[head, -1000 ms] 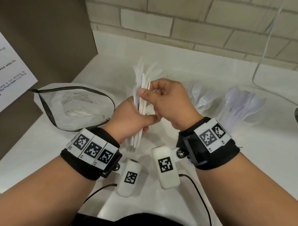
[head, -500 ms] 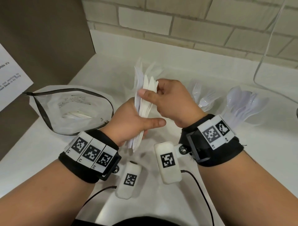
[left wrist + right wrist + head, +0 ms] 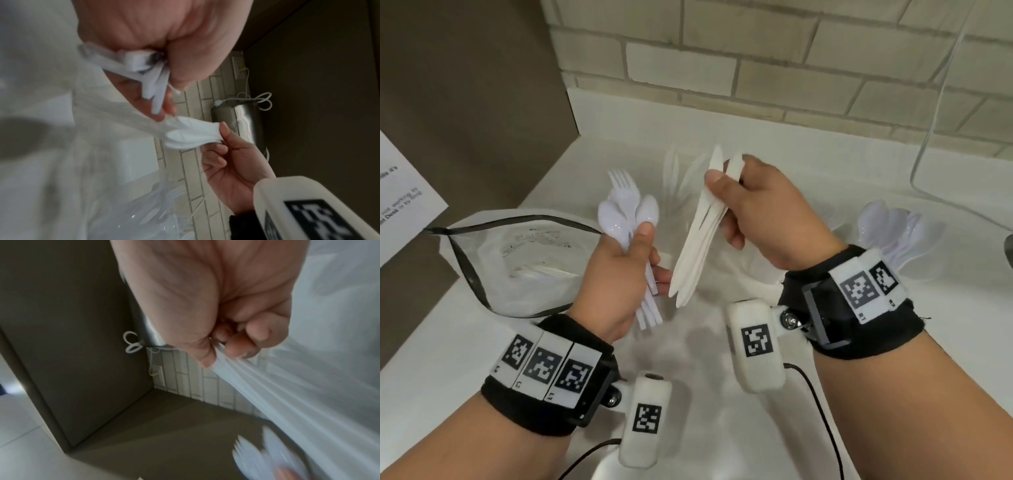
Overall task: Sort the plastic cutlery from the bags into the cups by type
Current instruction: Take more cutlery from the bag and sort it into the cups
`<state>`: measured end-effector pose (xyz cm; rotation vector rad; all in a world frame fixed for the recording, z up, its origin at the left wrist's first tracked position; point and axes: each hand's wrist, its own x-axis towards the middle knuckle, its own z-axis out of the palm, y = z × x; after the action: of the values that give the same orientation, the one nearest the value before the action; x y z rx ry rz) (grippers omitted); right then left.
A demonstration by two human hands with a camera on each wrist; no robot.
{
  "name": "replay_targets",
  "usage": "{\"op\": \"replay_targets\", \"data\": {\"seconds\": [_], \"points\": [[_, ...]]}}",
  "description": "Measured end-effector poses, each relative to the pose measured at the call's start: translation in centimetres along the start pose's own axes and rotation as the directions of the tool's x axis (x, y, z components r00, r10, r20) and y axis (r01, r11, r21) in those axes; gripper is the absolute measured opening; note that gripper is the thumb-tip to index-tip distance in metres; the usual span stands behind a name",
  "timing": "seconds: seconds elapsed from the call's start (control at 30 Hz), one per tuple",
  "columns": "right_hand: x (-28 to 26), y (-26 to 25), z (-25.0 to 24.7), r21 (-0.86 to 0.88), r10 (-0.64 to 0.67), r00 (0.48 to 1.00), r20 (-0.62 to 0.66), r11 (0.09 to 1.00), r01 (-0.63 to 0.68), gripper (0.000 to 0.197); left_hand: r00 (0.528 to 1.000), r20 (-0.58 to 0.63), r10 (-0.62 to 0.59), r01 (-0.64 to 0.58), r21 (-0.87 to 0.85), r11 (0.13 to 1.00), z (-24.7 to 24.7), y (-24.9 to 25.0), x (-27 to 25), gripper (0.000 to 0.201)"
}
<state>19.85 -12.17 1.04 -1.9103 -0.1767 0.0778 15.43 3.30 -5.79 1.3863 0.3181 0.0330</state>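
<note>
My left hand [image 3: 626, 270] grips a small bunch of white plastic spoons and a fork [image 3: 627, 209], heads up, handles [image 3: 144, 76] sticking out below the fist. My right hand [image 3: 753, 202] holds a bundle of white plastic knives [image 3: 698, 250] by thumb and fingers, tilted, tips pointing down to the left; the same knives [image 3: 257, 386] fan out in the right wrist view. A clear cup of knives [image 3: 678, 178] stands behind the hands, partly hidden. A cup of spoons [image 3: 897, 236] stands at the right.
An open clear zip bag [image 3: 517, 263] with a few white pieces inside lies at the left on the white counter [image 3: 722, 428]. A brick wall [image 3: 756, 61] runs along the back, a brown panel [image 3: 465, 102] stands at left, a white cable [image 3: 924, 144] hangs at right.
The hands have drawn apart: the right hand has pulled the knives out of the mixed bunch and to the right, leaving the spoons and fork in the left hand.
</note>
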Motion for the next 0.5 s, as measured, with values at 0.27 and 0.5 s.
{"op": "replay_targets", "data": {"seconds": [0.27, 0.5], "points": [[5.0, -2.8, -0.5, -0.213, -0.412, 0.802, -0.433, 0.911, 0.353, 0.011, 0.992, -0.121, 0.021, -0.036, -0.125, 0.991, -1.0, 0.1, 0.1, 0.020], [8.2, 1.6, 4.1, -0.444, -0.123, 0.984, -0.125, 0.894, 0.055, 0.047, 0.998, -0.062, 0.012, -0.019, -0.113, 0.993, -1.1, 0.0, 0.4, 0.022]]}}
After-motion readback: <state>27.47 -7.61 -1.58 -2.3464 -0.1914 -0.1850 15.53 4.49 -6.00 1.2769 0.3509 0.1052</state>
